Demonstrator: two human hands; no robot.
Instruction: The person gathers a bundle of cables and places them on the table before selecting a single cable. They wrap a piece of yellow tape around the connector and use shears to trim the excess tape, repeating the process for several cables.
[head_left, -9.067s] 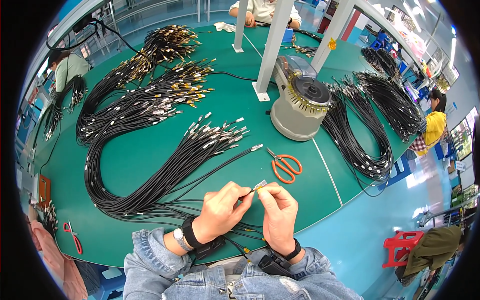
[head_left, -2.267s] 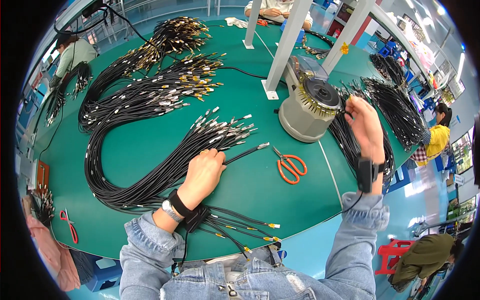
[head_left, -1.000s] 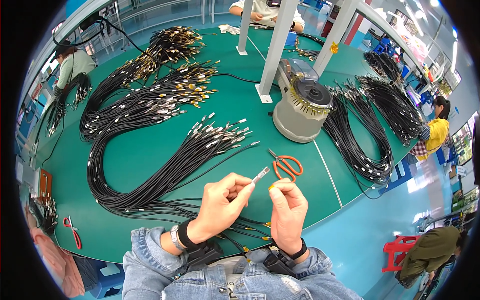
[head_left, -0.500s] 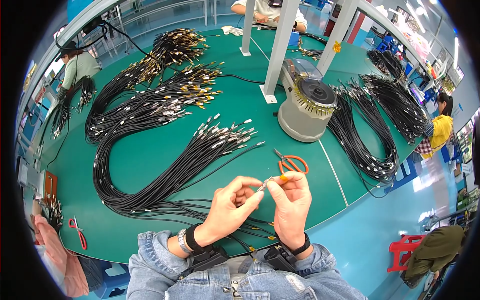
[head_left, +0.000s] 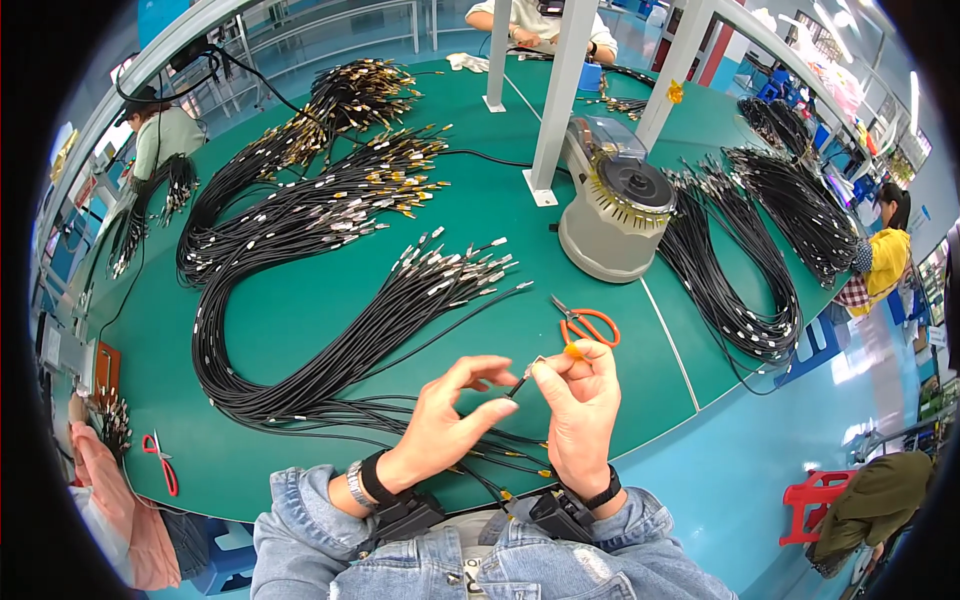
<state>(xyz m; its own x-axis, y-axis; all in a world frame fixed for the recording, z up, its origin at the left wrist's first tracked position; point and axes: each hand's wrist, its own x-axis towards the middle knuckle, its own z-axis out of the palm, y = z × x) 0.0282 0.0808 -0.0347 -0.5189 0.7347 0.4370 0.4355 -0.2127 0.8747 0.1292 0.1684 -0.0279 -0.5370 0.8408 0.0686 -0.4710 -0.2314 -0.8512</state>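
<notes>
In front of my chest, my right hand (head_left: 580, 410) pinches the end of a black cable (head_left: 516, 388) between thumb and forefinger. A whitish or clear bit sits at that tip, too small to make out fully. A small yellow-orange piece (head_left: 573, 350) shows at the right fingertips. My left hand (head_left: 440, 425) is just left of the cable end, its thumb and fingers spread apart with nothing gripped. Beyond my hands lie orange-handled scissors (head_left: 598, 325) on the green table. A thick bundle of black cables (head_left: 290, 385) curves from the left and passes under my left hand.
A grey round tape dispenser (head_left: 605, 240) stands past the scissors, beside metal frame posts (head_left: 553, 110). More cable bundles lie at the far left (head_left: 270, 220) and right (head_left: 770, 310). Red-handled scissors (head_left: 163, 465) rest near the left edge. A co-worker (head_left: 545, 25) sits across the table.
My left thumb and fingers have parted and drawn back from the cable end, baring its black part. My right hand keeps its pinch in nearly the same place.
</notes>
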